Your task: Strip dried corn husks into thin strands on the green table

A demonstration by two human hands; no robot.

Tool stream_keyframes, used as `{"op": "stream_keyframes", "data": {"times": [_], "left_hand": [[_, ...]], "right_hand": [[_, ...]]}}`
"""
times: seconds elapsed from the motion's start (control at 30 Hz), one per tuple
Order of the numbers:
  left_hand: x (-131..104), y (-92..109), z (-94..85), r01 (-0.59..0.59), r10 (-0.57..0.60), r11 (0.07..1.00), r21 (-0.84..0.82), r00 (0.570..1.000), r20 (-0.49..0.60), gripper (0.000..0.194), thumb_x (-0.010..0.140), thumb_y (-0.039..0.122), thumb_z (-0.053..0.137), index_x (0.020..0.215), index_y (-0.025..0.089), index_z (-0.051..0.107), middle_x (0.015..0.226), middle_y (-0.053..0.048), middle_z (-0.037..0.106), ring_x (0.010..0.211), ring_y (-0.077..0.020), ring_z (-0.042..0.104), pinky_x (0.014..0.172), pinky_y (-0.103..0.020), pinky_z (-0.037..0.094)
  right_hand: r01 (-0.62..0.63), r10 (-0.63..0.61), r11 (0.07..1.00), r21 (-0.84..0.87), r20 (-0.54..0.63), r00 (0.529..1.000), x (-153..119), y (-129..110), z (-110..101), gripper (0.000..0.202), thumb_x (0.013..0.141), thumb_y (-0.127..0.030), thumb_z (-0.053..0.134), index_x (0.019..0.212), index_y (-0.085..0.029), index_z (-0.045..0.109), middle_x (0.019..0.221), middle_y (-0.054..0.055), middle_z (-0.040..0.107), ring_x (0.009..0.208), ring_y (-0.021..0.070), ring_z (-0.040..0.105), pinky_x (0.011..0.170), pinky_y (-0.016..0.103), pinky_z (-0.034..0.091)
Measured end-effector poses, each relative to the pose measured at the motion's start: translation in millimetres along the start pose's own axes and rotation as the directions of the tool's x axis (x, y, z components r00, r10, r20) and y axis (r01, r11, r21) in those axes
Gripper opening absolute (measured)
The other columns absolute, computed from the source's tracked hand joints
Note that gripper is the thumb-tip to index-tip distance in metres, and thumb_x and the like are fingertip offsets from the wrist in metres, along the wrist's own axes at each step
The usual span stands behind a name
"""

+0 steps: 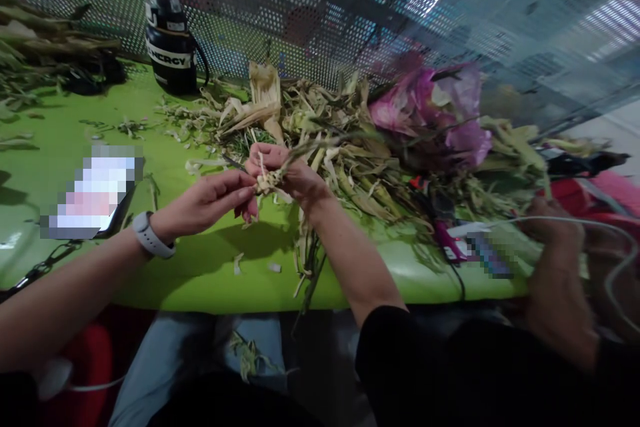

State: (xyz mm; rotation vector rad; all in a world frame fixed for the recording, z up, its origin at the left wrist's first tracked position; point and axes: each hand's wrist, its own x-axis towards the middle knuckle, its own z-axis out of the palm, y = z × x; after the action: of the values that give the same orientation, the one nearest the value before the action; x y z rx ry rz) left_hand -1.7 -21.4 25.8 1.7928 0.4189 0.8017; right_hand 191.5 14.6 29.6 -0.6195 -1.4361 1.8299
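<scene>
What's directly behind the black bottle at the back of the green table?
Behind the black bottle stands a perforated metal screen. Through its holes only blurred red and green patches show; what they are cannot be told. The bottle covers the screen's lower edge there.

Flower-trimming work stall, likely market or small workshop. Bright green tabletop [200, 267] strewn with plant scraps. Big heap of stripped leaves and stems [330, 140] at 12 o'clock. Pink blooms [430, 110] at 1 o'clock. Perforated metal screen [300, 20] backs tabletop, 10 to 2 o'clock. More cut stalks [45, 40] at 10 o'clock. Black drink flask [170, 40] at 11 o'clock. Co-worker's hand [555, 240] at 3 o'clock.
</scene>
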Motion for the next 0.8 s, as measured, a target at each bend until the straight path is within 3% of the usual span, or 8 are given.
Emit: {"op": "stream_keyframes", "data": {"times": [0.07,0.23,0.4,0.6,0.8], "left_hand": [[1,-1,-1.7,0.055,-0.06,0.988,-0.145,0.998,-0.028,0.018,0.095,0.03,0.054,0.091,0.014,0.061,0.078,-0.005,0.069,0.067,-0.0117,0.064,0.064,-0.025,0.051],[3,-5,-2.3,0.098,-0.161,0.887,-0.452,0.982,-0.103,0.016,0.087,0.029,0.067,0.083,0.014,0.064,0.07,-0.004,0.066,0.06,-0.0098,0.059,0.058,-0.021,0.049],[3,2,-0.3,0.125,-0.28,0.703,-0.7,0.954,-0.11,0.008,0.083,0.016,0.069,0.078,0.013,0.063,0.066,-0.001,0.061,0.055,-0.0058,0.051,0.055,-0.017,0.045],[5,2,-2.9,0.081,-0.386,0.582,-0.809,0.903,-0.187,0.011,0.087,0.007,0.058,0.079,0.013,0.063,0.066,-0.001,0.057,0.055,-0.0051,0.049,0.055,-0.016,0.046],[11,-22,-18.7,-0.02,-0.385,0.634,-0.773,0.858,-0.339,0.01,0.088,0.007,0.057,0.081,0.013,0.061,0.074,-0.002,0.061,0.06,-0.0051,0.054,0.061,-0.015,0.049]], "right_hand": [[-0.005,0.007,1.0,0.02,-0.074,0.997,3,4,3,0.032,0.077,-0.039,0.07,0.078,-0.02,0.044,0.064,-0.006,0.047,0.047,0.006,0.039,0.041,0.02,0.033],[-0.031,0.041,0.996,0.085,-0.129,0.991,9,11,6,0.033,0.072,-0.039,0.071,0.076,-0.022,0.042,0.063,-0.005,0.051,0.049,0.0079,0.045,0.043,0.02,0.035],[-0.062,0.082,0.991,0.12,-0.165,0.983,10,18,7,0.018,0.081,-0.032,0.058,0.078,-0.022,0.043,0.053,-0.009,0.043,0.04,0.005,0.024,0.041,0.018,0.026],[-0.009,0.042,0.987,0.159,-0.204,0.978,14,28,5,0.026,0.084,-0.028,0.059,0.071,-0.021,0.037,0.058,-0.009,0.041,0.043,0.004,0.019,0.043,0.018,0.027],[0.145,-0.045,0.967,0.211,-0.419,0.907,23,36,22,0.019,0.09,-0.024,0.054,0.077,-0.021,0.041,0.071,-0.005,0.048,0.047,0.0051,0.025,0.049,0.019,0.037]]}}
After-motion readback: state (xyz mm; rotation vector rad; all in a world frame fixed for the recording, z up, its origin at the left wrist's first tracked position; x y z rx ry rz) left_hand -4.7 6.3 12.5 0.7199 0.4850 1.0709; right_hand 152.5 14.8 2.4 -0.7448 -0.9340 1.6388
